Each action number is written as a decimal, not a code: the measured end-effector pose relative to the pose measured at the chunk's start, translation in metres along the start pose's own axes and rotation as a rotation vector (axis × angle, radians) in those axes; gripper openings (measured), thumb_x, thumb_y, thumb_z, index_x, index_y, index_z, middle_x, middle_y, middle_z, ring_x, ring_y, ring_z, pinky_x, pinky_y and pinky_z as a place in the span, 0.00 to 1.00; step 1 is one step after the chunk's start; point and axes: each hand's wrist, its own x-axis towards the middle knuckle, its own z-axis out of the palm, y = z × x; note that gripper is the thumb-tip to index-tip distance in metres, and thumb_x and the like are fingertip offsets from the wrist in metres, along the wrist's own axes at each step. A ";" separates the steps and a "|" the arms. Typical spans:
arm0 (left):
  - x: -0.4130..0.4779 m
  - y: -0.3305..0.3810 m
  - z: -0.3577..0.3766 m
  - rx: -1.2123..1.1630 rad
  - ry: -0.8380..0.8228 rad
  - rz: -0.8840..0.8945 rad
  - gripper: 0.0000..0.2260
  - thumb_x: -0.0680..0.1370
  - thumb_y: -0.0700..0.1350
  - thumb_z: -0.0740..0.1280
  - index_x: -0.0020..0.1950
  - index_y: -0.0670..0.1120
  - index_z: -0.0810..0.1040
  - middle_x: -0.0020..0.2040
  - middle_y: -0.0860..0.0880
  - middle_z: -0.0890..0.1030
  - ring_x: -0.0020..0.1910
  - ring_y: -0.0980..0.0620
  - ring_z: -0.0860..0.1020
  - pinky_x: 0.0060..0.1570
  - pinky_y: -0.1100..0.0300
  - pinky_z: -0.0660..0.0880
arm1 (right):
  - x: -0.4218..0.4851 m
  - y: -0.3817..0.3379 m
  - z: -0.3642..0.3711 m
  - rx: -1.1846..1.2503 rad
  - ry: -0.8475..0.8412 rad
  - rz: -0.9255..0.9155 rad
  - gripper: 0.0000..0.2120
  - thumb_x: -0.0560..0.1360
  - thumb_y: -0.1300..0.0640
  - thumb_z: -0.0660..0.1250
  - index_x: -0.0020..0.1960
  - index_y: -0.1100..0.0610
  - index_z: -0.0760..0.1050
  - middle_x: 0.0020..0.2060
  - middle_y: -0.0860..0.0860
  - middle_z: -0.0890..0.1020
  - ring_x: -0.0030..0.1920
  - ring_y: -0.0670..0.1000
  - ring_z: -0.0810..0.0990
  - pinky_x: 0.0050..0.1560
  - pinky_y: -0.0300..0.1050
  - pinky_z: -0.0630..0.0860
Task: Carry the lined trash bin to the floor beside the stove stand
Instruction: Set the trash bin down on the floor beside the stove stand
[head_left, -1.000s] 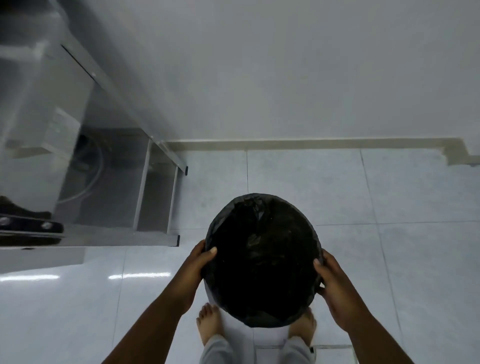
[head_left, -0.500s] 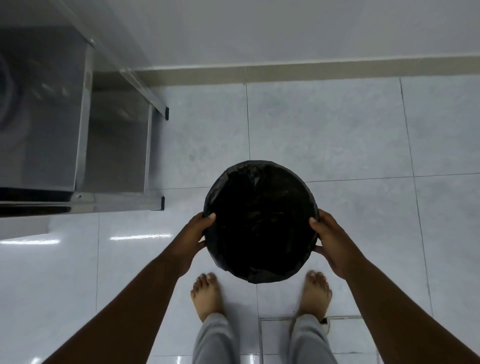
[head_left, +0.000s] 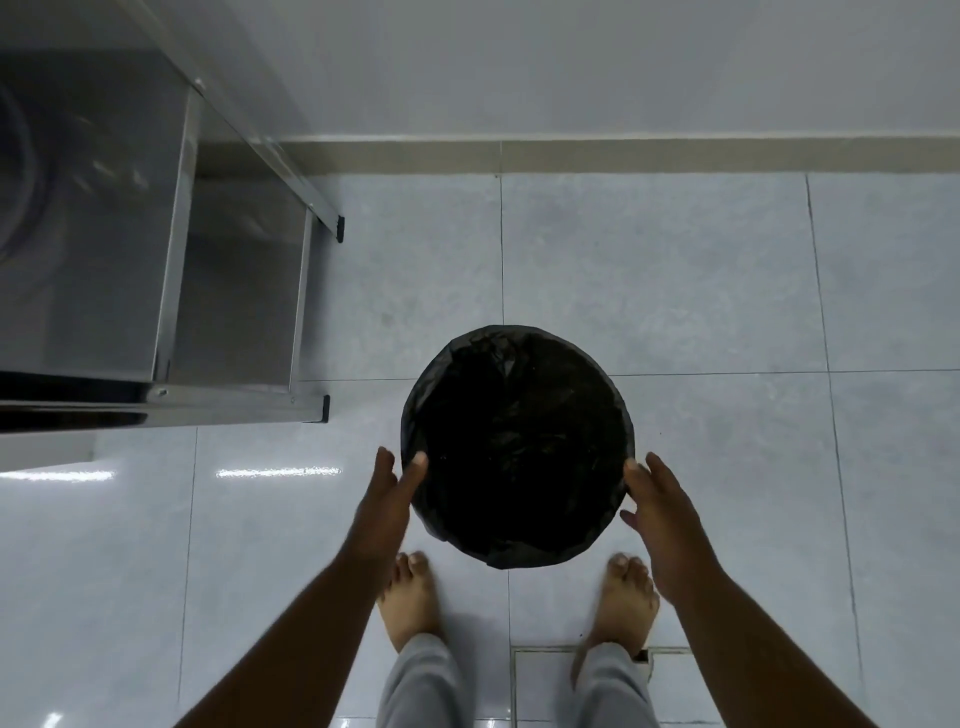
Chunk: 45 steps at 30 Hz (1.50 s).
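From the head camera I look almost straight down. The trash bin (head_left: 518, 447) sits in the middle of my view, round, its mouth facing up at me and covered by a black liner (head_left: 519, 364) that wraps over the rim in creases. The inside is too dark for me to make anything out.

My left hand (head_left: 383, 512) is against the bin's left side: the thumb lies on the rim and the other fingers (head_left: 385, 467) reach along the outer wall. My right hand (head_left: 662, 514) is at the right side, thumb tip on the rim, the remaining fingers spread apart and partly off the liner. I cannot tell how firmly either hand grips, nor whether the bin's base is down on the floor (head_left: 675, 291) or just above it.

The bin is to the right of the stove stand (head_left: 171, 291), near its front leg (head_left: 319, 408) but apart from it, with bare tile between. The stand is shiny metal, with a lower shelf, and its two right-hand legs end in dark caps. Behind the bin runs a beige skirting strip (head_left: 623, 156) at the foot of a white wall.

Below the bin, my two bare feet (head_left: 413, 597) stand on the glossy tiles in grey trouser legs (head_left: 421, 680), one on each side of it.
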 end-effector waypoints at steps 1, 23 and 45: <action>-0.047 0.062 0.002 0.047 -0.005 0.085 0.33 0.78 0.72 0.46 0.81 0.59 0.55 0.73 0.54 0.67 0.76 0.43 0.64 0.75 0.38 0.58 | -0.006 0.005 0.002 0.043 0.015 0.024 0.32 0.78 0.42 0.62 0.78 0.48 0.56 0.75 0.54 0.67 0.72 0.59 0.70 0.70 0.59 0.68; -0.070 0.239 0.025 -0.407 -0.336 0.108 0.31 0.80 0.65 0.53 0.82 0.55 0.60 0.81 0.51 0.65 0.80 0.46 0.62 0.77 0.43 0.57 | 0.027 -0.101 0.051 0.326 -0.198 -0.106 0.26 0.80 0.42 0.56 0.77 0.47 0.61 0.72 0.50 0.71 0.71 0.57 0.71 0.68 0.57 0.70; 0.001 0.402 0.045 -0.286 -0.388 0.240 0.34 0.80 0.66 0.56 0.82 0.52 0.57 0.82 0.49 0.63 0.80 0.46 0.63 0.78 0.46 0.58 | 0.121 -0.253 0.067 0.309 -0.223 -0.166 0.28 0.80 0.41 0.57 0.76 0.52 0.62 0.74 0.53 0.68 0.72 0.58 0.69 0.70 0.58 0.68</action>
